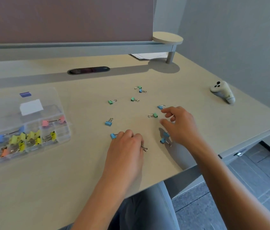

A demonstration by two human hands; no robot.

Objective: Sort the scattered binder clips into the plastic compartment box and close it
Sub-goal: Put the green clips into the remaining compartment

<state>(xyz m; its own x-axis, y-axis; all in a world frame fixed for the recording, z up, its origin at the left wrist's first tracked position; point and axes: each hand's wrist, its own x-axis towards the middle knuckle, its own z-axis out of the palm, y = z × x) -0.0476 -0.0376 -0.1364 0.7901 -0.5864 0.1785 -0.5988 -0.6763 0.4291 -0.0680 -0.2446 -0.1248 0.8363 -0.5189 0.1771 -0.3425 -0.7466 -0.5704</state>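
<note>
Gathering step: your left hand (pixel 127 143) grips clips (pixel 113 135); your right hand (pixel 179 125), fingers relaxed, reaches a green clip (pixel 154 115) at its 9 o'clock. Pinch it next, then carry all to the box (pixel 61 103).

Far right on my counter (pixel 48 180) lies a pale game controller (pixel 223 93). Papers (pixel 149 55) sit under the rear shelf rail, beside a round wooden disc (pixel 167 37). A dark cable slot (pixel 88 70) cuts the counter's back.

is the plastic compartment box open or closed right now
Open. The clear lid is swung back flat on the desk behind the plastic compartment box, leaving its clips uncovered.
</note>
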